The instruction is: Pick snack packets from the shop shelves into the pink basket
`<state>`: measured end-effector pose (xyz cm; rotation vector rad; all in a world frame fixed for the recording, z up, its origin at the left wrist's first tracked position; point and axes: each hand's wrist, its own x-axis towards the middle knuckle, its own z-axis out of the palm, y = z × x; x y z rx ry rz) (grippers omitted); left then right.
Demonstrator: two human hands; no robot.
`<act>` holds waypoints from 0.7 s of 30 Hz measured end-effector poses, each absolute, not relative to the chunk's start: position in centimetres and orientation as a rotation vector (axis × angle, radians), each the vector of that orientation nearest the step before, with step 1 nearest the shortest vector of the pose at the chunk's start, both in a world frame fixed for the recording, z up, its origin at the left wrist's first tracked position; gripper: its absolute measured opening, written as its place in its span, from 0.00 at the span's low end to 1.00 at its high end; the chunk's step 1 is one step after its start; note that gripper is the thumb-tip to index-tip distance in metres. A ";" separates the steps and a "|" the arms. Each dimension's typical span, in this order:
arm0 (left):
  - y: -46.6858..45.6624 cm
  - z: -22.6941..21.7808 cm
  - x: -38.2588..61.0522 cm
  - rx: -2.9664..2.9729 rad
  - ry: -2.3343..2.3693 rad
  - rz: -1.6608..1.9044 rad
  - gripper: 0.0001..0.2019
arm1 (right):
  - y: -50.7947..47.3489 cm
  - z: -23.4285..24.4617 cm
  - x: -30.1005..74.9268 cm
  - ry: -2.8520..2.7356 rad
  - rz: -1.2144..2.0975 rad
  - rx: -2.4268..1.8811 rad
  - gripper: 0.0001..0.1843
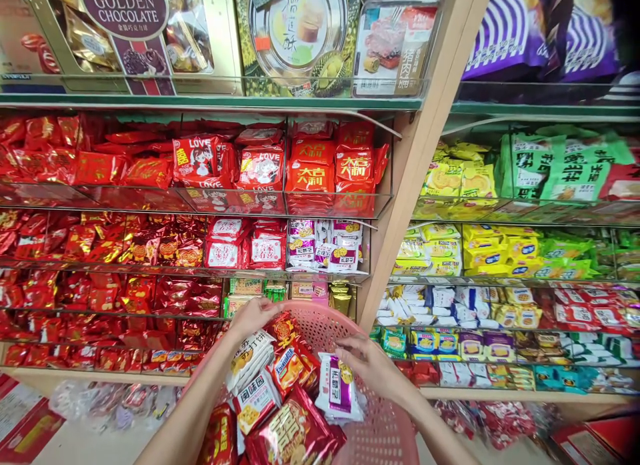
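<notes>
A pink perforated plastic basket [395,425] is in front of me, below the shelves. My left hand [256,316] reaches over its far left rim with the fingers closed on it. At the basket's right side, my right hand [364,359] pinches the top of a white and purple snack packet [341,387]. Inside the basket lie a large dark red snack bag [293,430], a white cracker packet [254,401], a stack of white wrapped crackers [251,358] and an orange-red packet [290,370]. My left forearm hides part of the basket.
Clear-fronted shelf bins hold red packets [310,171], white and purple packets [325,245] and yellow packets [500,248]. A wooden upright [400,198] divides the shelving. Gift boxes [300,38] stand on top. Bagged goods [120,405] and a red box [23,418] sit below.
</notes>
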<state>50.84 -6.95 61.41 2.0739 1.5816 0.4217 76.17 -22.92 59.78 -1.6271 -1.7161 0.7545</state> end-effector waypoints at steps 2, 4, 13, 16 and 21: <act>-6.9 61.4 50.9 2.078 1.573 0.426 0.30 | -23.1 59.8 76.2 -1.693 0.751 -1.638 0.29; -6.9 61.3 51.1 2.084 1.571 0.420 0.30 | -23.3 59.8 76.2 -1.684 0.751 -1.640 0.29; -7.2 61.4 51.6 2.090 1.540 0.439 0.27 | -24.3 58.9 76.2 -1.555 0.742 -1.706 0.31; -7.4 61.5 51.8 2.105 1.539 0.443 0.27 | -24.6 59.1 76.1 -1.573 0.730 -1.721 0.30; -7.7 61.8 52.4 2.110 1.515 0.409 0.27 | -25.1 59.6 76.0 -1.566 0.711 -1.734 0.30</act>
